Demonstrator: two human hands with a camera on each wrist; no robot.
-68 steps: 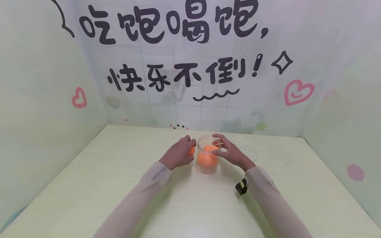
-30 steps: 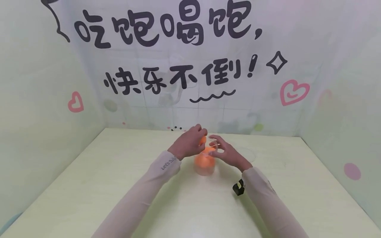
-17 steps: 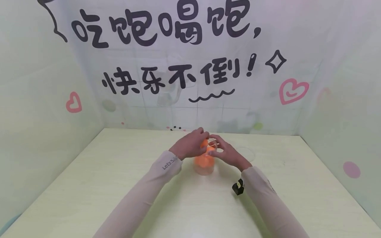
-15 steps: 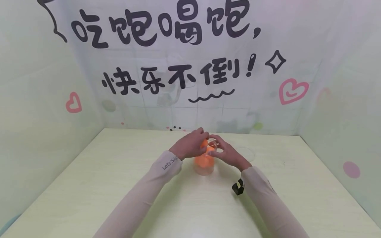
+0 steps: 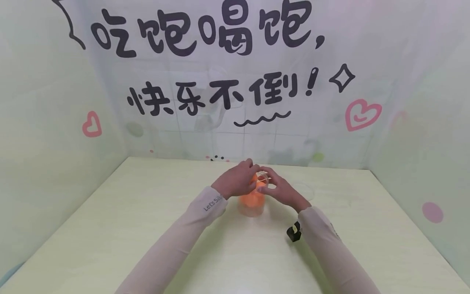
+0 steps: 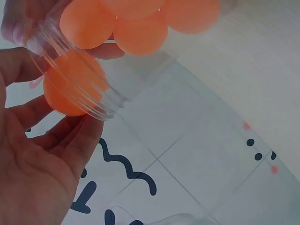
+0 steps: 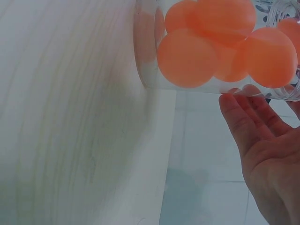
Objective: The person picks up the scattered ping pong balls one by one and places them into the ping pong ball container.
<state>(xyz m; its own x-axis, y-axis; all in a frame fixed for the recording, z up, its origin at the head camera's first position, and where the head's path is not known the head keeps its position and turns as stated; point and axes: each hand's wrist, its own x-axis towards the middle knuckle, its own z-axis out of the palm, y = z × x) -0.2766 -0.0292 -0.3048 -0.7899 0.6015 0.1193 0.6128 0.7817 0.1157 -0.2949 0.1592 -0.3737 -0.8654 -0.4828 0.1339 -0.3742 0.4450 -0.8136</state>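
Note:
A clear jar [image 5: 251,211] with a threaded mouth stands upright on the table, with several orange ping-pong balls [image 7: 187,58] inside. My left hand [image 5: 235,179] is over its mouth, fingers and thumb around another orange ping-pong ball [image 6: 75,84]. In the left wrist view this ball sits at the threaded rim, partly within it, and the fingertips are right at the rim. My right hand [image 5: 284,191] grips the jar near its neck from the right. In the right wrist view its fingertips [image 7: 229,101] lie against the jar wall, below the rim.
A thin, clear round lid [image 5: 304,190] lies on the pale table [image 5: 147,228] behind my right wrist. A black device [image 5: 294,232] is at the right sleeve. Walls with printed lettering and hearts enclose the table's back and sides.
My left hand has brought its ping-pong ball from left of the jar to over the mouth, then lowered it to the rim. My right hand has kept its hold on the jar.

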